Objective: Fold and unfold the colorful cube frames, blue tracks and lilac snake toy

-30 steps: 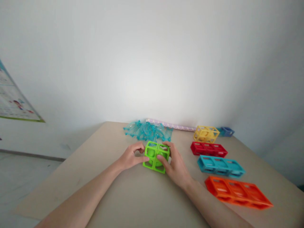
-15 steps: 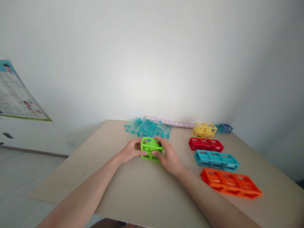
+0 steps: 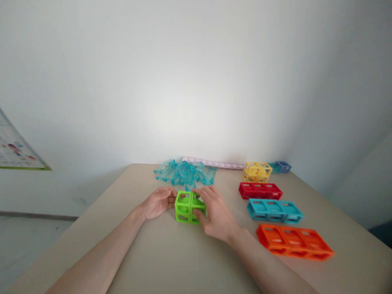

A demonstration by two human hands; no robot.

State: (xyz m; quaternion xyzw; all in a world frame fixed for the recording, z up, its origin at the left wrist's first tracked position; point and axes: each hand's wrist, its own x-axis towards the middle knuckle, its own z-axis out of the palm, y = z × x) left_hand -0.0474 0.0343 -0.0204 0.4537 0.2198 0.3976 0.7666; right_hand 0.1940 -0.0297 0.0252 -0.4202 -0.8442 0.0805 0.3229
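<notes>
A bright green openwork block [image 3: 183, 208] with a rounded green shape inside rests on the beige table [image 3: 147, 257]. My right hand [image 3: 216, 212] grips it from the right, thumb on the near face and fingers over the top. At its left side is my left hand [image 3: 157, 203], palm turned inward with fingers curved and apart, its fingertips partly behind the block. Nothing shows in the left palm.
To the right lie a red [image 3: 260, 190], a teal [image 3: 275, 210] and an orange openwork bar [image 3: 294, 241]. Behind them stand a yellow openwork block [image 3: 256, 172] and a blue piece [image 3: 283, 167]. Translucent teal pieces [image 3: 185, 172] and a lilac strip [image 3: 214, 163] lie along the wall.
My left hand has let go of the green block and opened beside it. The block has turned slightly and now sits lower in view. My right hand still holds it.
</notes>
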